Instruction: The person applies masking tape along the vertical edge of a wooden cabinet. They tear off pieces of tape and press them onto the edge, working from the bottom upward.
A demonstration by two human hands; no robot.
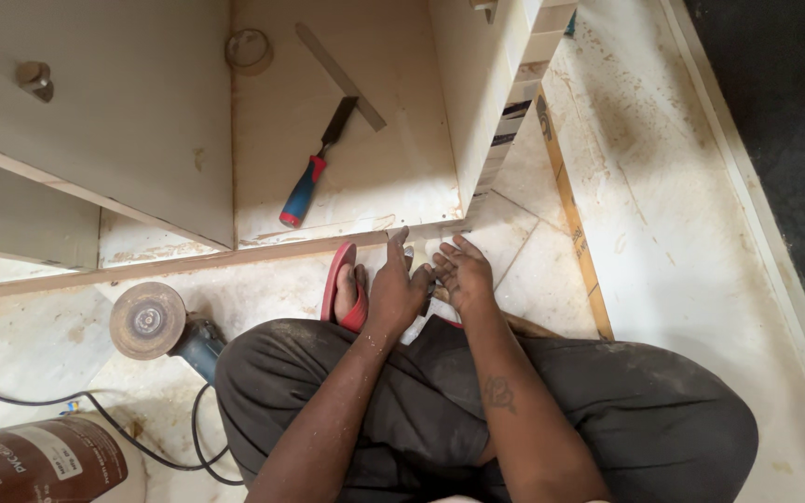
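Dusty tile floor (673, 233), with a plywood cabinet (347, 168) just ahead of the hands. Left hand (395, 291) flat, fingers loose, holding nothing clear. Right hand (463, 273) curled, touching the left; maybe pinching something tiny, too small to tell. Chisel (317, 166) beyond the left hand, inside the cabinet. Grinder (156, 326) left of it, by the knee. Could bump the grinder disc or snag its cord (132, 438).
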